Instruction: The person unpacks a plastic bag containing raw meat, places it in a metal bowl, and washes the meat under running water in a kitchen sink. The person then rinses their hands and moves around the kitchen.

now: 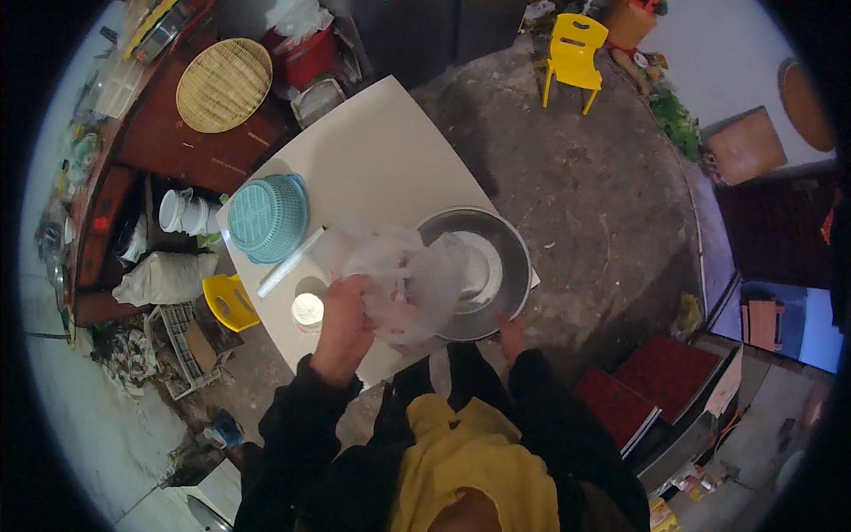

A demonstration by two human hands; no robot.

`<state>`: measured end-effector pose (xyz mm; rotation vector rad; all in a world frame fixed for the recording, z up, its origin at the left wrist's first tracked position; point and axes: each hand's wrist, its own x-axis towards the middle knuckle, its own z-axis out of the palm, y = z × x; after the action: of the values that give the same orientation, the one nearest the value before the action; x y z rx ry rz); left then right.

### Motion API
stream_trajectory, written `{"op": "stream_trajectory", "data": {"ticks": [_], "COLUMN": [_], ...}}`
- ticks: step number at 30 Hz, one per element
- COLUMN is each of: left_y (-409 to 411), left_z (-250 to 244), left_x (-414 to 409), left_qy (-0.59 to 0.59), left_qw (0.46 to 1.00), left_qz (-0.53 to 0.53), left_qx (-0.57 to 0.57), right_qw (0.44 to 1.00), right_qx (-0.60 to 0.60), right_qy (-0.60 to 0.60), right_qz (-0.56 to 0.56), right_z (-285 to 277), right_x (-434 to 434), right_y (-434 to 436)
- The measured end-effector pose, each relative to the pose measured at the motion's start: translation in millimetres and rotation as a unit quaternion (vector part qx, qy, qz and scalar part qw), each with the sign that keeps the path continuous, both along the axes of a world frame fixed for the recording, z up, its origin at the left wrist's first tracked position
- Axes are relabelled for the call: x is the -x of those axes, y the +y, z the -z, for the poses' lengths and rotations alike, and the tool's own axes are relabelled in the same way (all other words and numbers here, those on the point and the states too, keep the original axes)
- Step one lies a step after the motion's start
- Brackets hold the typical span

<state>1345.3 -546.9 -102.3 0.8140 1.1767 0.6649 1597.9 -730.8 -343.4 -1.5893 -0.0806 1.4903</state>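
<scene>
My left hand (346, 326) grips a translucent plastic bag (405, 292), which hangs over the table and partly over a wide metal basin (518, 266). White powder (482, 266) lies in the bottom of that basin. At the basin's near rim is my right hand (512, 336), its fingers touching the edge; whether they close on it I cannot tell. Beside my left hand a small cup of white powder (308, 310) stands on the pale table (379, 146). A clear film-like roll or strip (290, 261) lies farther left, next to an upturned blue plastic colander (266, 216).
One yellow chair (577, 50) stands on the floor beyond the table, and another yellow chair (229, 302) is close to its left edge. A round woven tray (225, 85) rests on a dark red cabinet (193, 149). Red panels (665, 379) are at the right.
</scene>
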Motion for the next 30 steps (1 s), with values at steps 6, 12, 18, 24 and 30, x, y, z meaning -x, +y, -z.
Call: {"op": "stream_trajectory", "data": {"ticks": [6,12,18,24,30], "left_y": [-44,-37,-20,-2,3], "left_z": [67,139,180,155,131], "left_x": [-42,-126,-179,-217,-139], "left_qy": [0.084,0.008,0.067,0.233,0.138], "left_qw": [0.974,0.992,0.993,0.935,0.985], "left_qz": [0.077,0.124,0.079,0.222,0.068], "left_qx": [-0.194,0.035,-0.052,-0.148,-0.081], "right_qw": [0.998,1.0,0.993,0.991,0.97], "right_qx": [0.046,0.007,0.049,-0.018,-0.059], "right_qy": [-0.037,0.022,-0.039,-0.105,-0.147], "right_qz": [0.015,-0.005,-0.104,-0.086,-0.185], "right_z": [28,47,17,101,106], "right_x": [-3,-18,-7,1,-22], "right_y": [-5,-3,11,-26,-32]}}
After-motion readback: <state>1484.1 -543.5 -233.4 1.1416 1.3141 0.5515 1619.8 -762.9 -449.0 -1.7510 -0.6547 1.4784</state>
